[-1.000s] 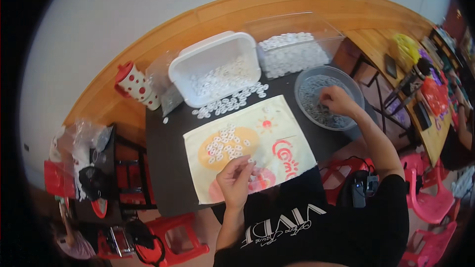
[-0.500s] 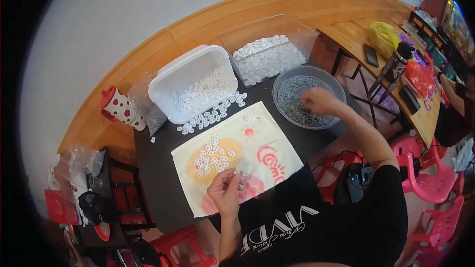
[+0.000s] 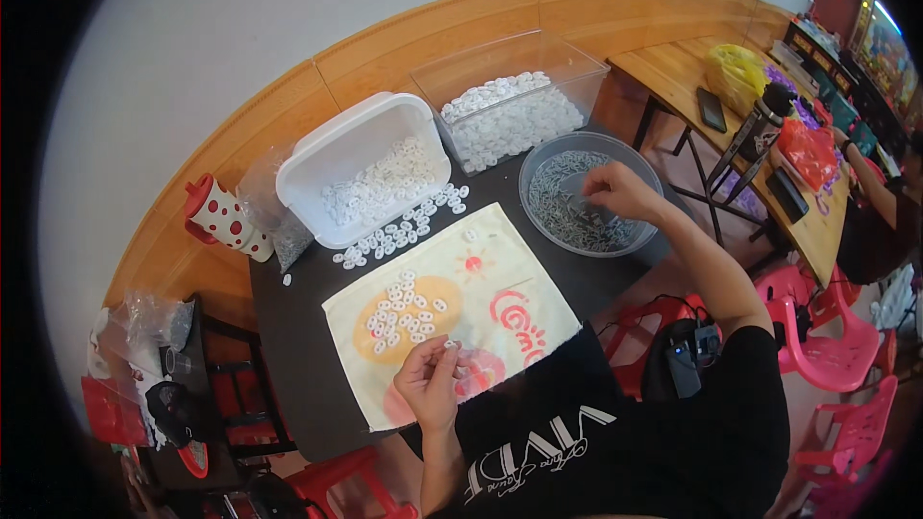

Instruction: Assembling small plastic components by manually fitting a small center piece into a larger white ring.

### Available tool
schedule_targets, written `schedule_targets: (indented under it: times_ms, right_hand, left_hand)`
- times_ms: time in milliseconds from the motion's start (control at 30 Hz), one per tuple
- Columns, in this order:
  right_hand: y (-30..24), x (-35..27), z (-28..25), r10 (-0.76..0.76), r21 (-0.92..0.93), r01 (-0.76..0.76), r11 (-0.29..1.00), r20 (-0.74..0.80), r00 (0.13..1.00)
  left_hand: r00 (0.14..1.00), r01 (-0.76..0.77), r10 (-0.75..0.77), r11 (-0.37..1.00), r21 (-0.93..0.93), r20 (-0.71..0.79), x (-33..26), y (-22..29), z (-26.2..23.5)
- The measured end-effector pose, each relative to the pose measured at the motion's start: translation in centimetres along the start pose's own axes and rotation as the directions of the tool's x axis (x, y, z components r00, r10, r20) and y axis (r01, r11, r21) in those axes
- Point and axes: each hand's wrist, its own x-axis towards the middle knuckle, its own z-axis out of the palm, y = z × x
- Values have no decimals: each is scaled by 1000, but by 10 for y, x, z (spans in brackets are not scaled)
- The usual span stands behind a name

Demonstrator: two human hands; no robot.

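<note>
The left hand (image 3: 430, 384) rests on the near edge of the printed cloth (image 3: 452, 312), fingers curled in and pinched around a small white ring (image 3: 450, 346) held at the fingertips. The right hand (image 3: 618, 194) reaches out over the round bowl (image 3: 588, 193), fingers bent down into the grey metal bits (image 3: 567, 211) that fill it; whether it grips any of them cannot be told from here.

The cloth lies flat on the dark table (image 3: 288, 327), pale yellow with orange and red patches. A loose cluster of white rings (image 3: 404, 312) sits on its orange patch, just beyond the left hand. More rings (image 3: 404, 228) are scattered on the table between the cloth and the white tub (image 3: 361, 168), which stands at the far left of the table and holds a layer of the same rings. Beside the tub, to the right, stands a clear box (image 3: 510, 101) heaped with white pieces. The bowl sits just in front of that box, at the table's right edge.

A white jug with red dots (image 3: 223, 221) stands at the table's far left corner, beside a clear plastic bag (image 3: 279, 231). A wooden table (image 3: 760, 135) to the right carries a yellow bag (image 3: 735, 77), a dark flask and other items. Pink chairs (image 3: 827, 356) stand on the floor at the right.
</note>
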Motion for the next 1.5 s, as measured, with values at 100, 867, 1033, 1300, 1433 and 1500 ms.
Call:
schedule_targets:
  times_ms: [100, 867, 1033, 1300, 1433, 1500]
  right_hand:
    - [-3, 2, 1, -32, -43, 30, 999, -46, 998]
    - [-161, -62, 179, -202, 614, 212, 760, -86, 976]
    - [-167, -65, 204, -206, 633, 257, 730, -154, 966]
    - [-170, -70, 208, -167, 661, 212, 720, -132, 977]
    - [-171, -70, 212, -161, 660, 211, 721, -136, 978]
    - [-172, -69, 213, -213, 614, 280, 738, -182, 960]
  left_hand:
    - [1000, 8, -8, 1000, -5, 10, -1, 0, -2]
    - [998, 69, -67, 938, -339, 17, 1, -1, -5]
    - [999, 51, -49, 933, -356, 14, -2, -6, -11]
    - [1000, -4, 0, 960, -279, -16, -2, -7, -10]
    - [1000, -7, -1, 963, -269, -30, -1, -3, -8]
    - [999, -10, 0, 966, -260, -39, -1, -3, -8]
